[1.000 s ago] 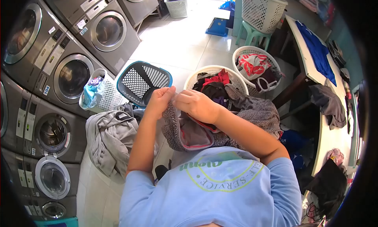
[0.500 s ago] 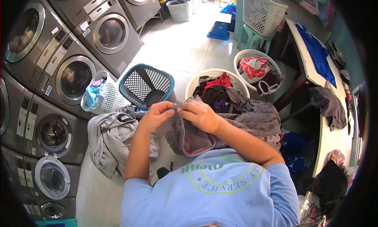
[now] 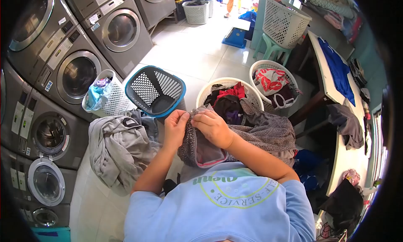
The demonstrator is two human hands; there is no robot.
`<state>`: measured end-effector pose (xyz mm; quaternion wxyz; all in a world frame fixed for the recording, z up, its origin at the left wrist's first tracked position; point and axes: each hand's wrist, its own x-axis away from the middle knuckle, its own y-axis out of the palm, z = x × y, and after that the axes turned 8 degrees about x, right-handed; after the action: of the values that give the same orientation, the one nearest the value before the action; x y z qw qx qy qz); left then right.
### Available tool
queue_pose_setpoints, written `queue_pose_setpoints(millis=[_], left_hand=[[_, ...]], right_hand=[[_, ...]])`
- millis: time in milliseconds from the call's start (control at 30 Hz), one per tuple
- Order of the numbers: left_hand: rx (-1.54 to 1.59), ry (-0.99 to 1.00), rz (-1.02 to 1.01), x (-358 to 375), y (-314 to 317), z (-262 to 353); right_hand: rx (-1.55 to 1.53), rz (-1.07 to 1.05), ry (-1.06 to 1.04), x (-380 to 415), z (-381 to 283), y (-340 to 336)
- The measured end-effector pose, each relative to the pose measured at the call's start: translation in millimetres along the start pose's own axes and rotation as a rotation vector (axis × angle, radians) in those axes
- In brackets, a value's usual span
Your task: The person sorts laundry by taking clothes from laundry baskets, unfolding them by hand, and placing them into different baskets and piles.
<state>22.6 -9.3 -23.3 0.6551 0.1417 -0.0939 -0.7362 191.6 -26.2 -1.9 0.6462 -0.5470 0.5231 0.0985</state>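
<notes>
A grey-brown textured garment (image 3: 268, 133) with a light lining and a pinkish-red trim hangs in front of my chest, spreading to the right. My left hand (image 3: 176, 126) is closed, its fingertips pinching the garment's upper edge. Close beside it, my right hand (image 3: 213, 128) pinches the same edge with thumb and fingers. Behind the garment stands a round white basket (image 3: 202, 91) holding dark and red clothes (image 3: 233, 93). To the left of my hands lies a heap of light grey clothing (image 3: 111, 147).
A black basket with a blue rim (image 3: 183, 84) and a white basket of clothes (image 3: 119, 95) stand ahead left, by the stacked washers (image 3: 77, 80). At right are another laundry basket (image 3: 256, 70) and a table (image 3: 342, 162) with garments. A person's legs (image 3: 231, 2) show far ahead.
The view has shifted slightly. My two hands stay close together on the garment's edge, the left one turned a little more upright. A person's legs show more at the far doorway.
</notes>
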Motion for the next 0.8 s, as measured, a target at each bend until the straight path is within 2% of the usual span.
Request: queue_pose_setpoints(millis=[100,167,200,333,433,633,800], left_hand=[[-0.026,0.069,0.046,-9.9,1.3,0.3],[0.257,0.108,0.242,-30.9,-12.2,10.1],[0.166,0.138,0.168,-35.9,-21.3,8.6],[0.086,0.177,0.090,-27.8,-15.3,27.5],[-0.036,0.191,0.071,-21.9,-14.5,35.3],[-0.024,0.185,0.010,-16.1,-14.5,28.5],[0.052,0.170,0.030,-18.1,-16.2,28.9]], right_hand=[[-0.063,-0.088,-0.065,8.4,-1.3,-3.3],[-0.115,-0.162,-0.072,16.5,-19.2,-7.5],[-0.147,-0.170,0.001,19.3,-21.2,-9.7],[-0.037,-0.102,-0.011,15.4,-9.8,-16.5],[-0.113,-0.057,0.043,2.4,-17.0,-21.1],[-0.183,-0.177,0.094,10.7,-18.7,-18.0],[-0.147,-0.166,0.059,13.7,-20.1,-14.9]])
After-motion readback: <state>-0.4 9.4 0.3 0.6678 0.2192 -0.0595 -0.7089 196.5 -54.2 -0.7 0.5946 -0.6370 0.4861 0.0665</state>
